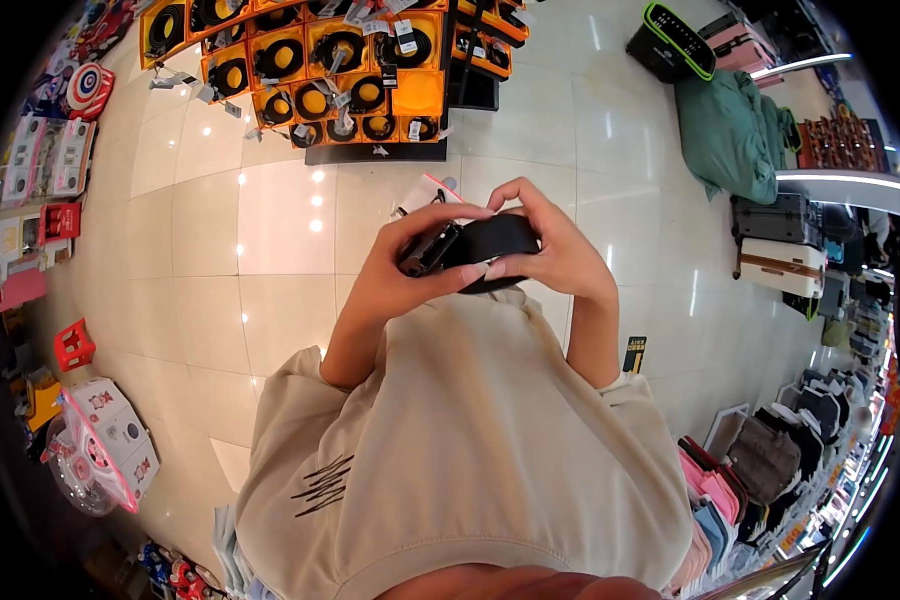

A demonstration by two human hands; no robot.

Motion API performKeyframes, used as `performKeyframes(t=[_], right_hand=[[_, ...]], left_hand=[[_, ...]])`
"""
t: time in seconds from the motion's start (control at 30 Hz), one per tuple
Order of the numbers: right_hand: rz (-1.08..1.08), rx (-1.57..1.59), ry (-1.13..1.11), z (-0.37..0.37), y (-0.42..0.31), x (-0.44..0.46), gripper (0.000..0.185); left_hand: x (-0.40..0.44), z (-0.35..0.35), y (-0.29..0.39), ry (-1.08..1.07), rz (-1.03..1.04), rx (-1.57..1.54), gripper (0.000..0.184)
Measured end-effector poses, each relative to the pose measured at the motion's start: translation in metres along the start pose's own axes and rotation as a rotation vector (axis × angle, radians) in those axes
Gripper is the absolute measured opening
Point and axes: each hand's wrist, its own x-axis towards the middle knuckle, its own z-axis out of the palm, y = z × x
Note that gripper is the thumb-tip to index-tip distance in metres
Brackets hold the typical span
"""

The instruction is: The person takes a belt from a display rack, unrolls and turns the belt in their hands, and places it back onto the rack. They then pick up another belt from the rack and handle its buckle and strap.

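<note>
A coiled black belt (500, 237) is held in front of my chest, between both hands. My left hand (402, 258) has its fingers curled round the dark, shiny buckle (430, 250) at the coil's left side. From the other side my right hand (562, 244) grips the coil, fingers over the top and thumb below. The thumbs and fingertips of both hands nearly meet around the belt. A white tag with a red edge (443, 186) shows just beyond my left fingers; whether it is attached to the belt I cannot tell.
Ahead, an orange display rack (345, 75) holds several coiled belts with tags. A black basket with a green rim (673, 45) and a green cloth-covered heap (727, 130) stand at right, near suitcases (782, 262). Boxed goods (110, 440) and a red stool (74, 345) are at left.
</note>
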Motion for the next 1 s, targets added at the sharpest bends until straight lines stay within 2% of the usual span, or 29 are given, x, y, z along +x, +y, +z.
performKeyframes(t=[0.13,0.17,0.27,0.3,0.4,0.5,0.63,0.73,0.77,0.87,0.97,1.0], right_hand=[[-0.006,-0.087,-0.068,0.006,0.004,-0.001,0.065],[-0.053,-0.172,-0.092,0.009,0.005,0.000,0.074],[-0.062,-0.172,-0.102,0.018,0.003,-0.001,0.082],[-0.001,-0.087,-0.100,0.020,0.001,-0.001,0.087],[-0.124,-0.038,-0.017,0.022,0.006,0.002,0.085],[-0.132,-0.008,0.141,0.027,0.005,0.005,0.073],[-0.026,0.178,0.227,0.031,0.000,0.010,0.059],[-0.153,0.130,0.277,0.034,0.006,0.014,0.055],[-0.198,0.069,0.323,0.035,0.008,0.014,0.044],[-0.333,-0.402,0.628,0.040,0.014,0.017,0.034],[-0.426,-0.426,0.744,0.046,0.018,0.019,0.026],[-0.360,-0.358,0.733,0.046,0.017,0.019,0.025]], left_hand=[[0.002,-0.002,-0.007,-0.133,0.011,0.044,0.042],[0.001,-0.004,-0.014,-0.146,-0.014,0.098,0.043],[-0.001,-0.003,-0.011,-0.185,-0.128,0.115,0.043],[-0.001,-0.004,-0.017,-0.169,-0.108,0.091,0.043],[0.000,-0.005,-0.024,-0.111,-0.057,0.036,0.045],[0.001,-0.003,-0.012,-0.037,0.026,0.156,0.044],[-0.001,0.000,-0.012,0.175,-0.073,0.157,0.040],[-0.002,-0.001,-0.007,0.243,-0.034,0.241,0.037],[-0.002,-0.001,-0.007,0.262,-0.056,0.239,0.036],[-0.003,-0.001,-0.009,0.300,-0.099,0.217,0.036],[-0.005,-0.001,-0.017,0.289,-0.084,0.201,0.036],[-0.006,0.000,-0.016,0.282,-0.075,0.218,0.036]])
